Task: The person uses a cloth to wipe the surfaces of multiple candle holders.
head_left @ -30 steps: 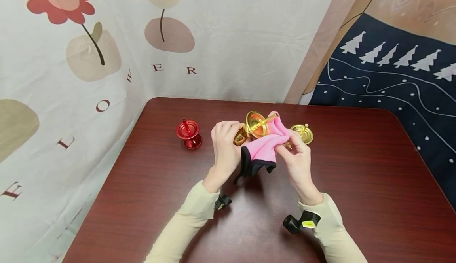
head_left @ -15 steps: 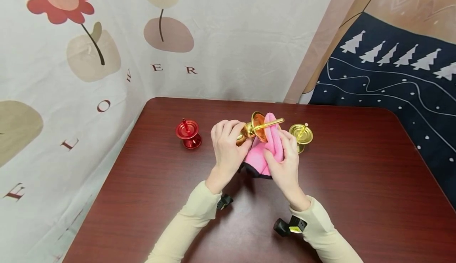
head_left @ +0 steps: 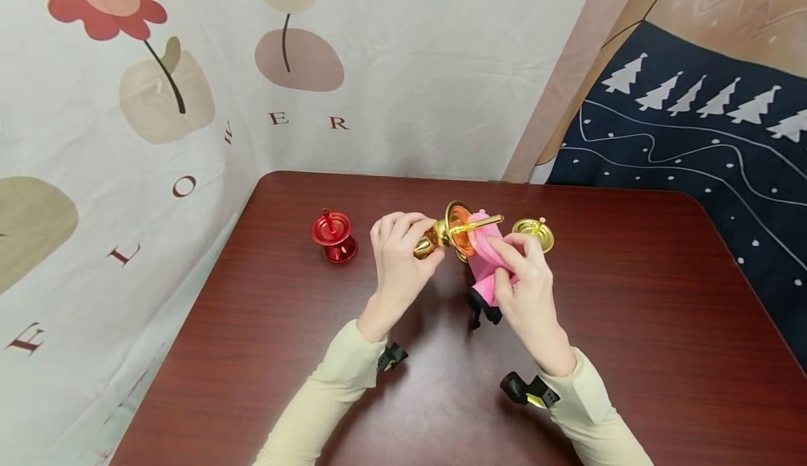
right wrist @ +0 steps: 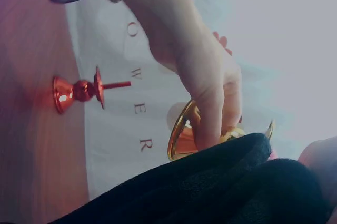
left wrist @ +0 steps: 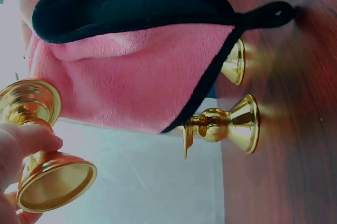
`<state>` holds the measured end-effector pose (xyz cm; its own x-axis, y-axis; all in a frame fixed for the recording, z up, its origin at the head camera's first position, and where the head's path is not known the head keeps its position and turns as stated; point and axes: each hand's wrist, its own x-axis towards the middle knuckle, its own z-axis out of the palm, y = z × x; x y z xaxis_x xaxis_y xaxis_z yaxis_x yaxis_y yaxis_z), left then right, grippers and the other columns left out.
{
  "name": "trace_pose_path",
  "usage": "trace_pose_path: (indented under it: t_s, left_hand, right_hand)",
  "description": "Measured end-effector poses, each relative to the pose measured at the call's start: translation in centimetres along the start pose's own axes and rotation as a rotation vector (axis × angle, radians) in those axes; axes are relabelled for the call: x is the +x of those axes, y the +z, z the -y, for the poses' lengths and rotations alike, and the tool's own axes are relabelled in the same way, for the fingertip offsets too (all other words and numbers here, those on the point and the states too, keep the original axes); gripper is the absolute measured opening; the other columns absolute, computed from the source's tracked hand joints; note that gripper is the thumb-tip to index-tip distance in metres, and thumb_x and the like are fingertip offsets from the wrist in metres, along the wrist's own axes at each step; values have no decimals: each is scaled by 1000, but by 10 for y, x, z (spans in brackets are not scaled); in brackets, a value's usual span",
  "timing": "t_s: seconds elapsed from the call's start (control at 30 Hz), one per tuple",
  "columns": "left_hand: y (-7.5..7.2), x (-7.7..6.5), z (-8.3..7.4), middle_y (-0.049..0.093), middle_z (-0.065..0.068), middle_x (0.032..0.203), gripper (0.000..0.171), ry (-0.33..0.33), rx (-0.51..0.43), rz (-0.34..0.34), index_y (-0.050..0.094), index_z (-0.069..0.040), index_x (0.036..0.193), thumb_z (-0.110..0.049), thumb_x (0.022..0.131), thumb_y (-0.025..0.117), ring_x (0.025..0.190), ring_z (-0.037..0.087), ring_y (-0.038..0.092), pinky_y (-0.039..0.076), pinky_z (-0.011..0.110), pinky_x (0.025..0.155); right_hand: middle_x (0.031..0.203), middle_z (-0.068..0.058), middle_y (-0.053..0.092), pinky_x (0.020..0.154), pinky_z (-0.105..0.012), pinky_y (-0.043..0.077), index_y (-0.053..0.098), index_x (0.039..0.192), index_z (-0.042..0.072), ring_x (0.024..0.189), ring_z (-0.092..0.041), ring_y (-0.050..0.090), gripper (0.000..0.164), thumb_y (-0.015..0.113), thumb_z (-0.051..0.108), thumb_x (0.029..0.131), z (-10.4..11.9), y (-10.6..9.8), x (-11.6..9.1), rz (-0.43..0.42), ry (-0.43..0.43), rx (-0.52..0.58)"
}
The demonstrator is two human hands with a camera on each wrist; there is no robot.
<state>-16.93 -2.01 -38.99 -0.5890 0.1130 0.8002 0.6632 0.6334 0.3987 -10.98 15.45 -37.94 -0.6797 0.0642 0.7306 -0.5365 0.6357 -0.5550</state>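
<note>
In the head view my left hand [head_left: 403, 259] grips a gold candle holder [head_left: 433, 236] around its stem and base. It is tilted on its side above the table, spike pointing right. My right hand [head_left: 528, 280] pinches a pink cloth [head_left: 485, 270] with black trim, its upper fold lying at the dish and spike. The left wrist view shows the cloth [left wrist: 121, 87] hanging beside the held candle holder [left wrist: 58, 182], its black edge ending in a loop. From the right wrist, the cloth's dark side [right wrist: 210, 187] covers part of the candle holder and the left fingers.
A red candle holder [head_left: 332, 235] stands upright at the left of the table [head_left: 605, 312]. Behind the right hand stands a gold candle holder [head_left: 534, 233]. Two gold bases show in the left wrist view, the nearer candle holder [left wrist: 245, 124] partly behind the cloth. Patterned fabric hangs behind.
The right hand has shifted left, then back right, drawing the cloth across the dish and lower along the spike. The left hand keeps its hold; the candle holder has turned slightly.
</note>
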Motion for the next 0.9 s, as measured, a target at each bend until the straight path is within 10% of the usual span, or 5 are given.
trace_pose_path:
  t_s: [0.57, 0.9]
  left_hand:
    - [0, -1, 0, 62, 6, 93, 28, 61, 108, -19, 71, -7, 92, -10, 65, 78, 95, 25, 51, 34, 46, 89]
    - [0, -2, -1, 63, 5, 94, 25, 109, 114, 1, 71, -8, 92, -10, 67, 76, 95, 25, 51, 33, 47, 91]
  right_hand:
    - [86, -13, 60, 57, -21, 41, 72, 86, -4, 71, -21, 56, 35, 48, -19, 65, 22, -11, 0, 67, -70, 27]
    - [94, -16, 61, 54, -20, 39, 72, 94, -1, 90, -27, 58, 37, 49, -16, 70, 36, -9, 6, 10, -105, 79]
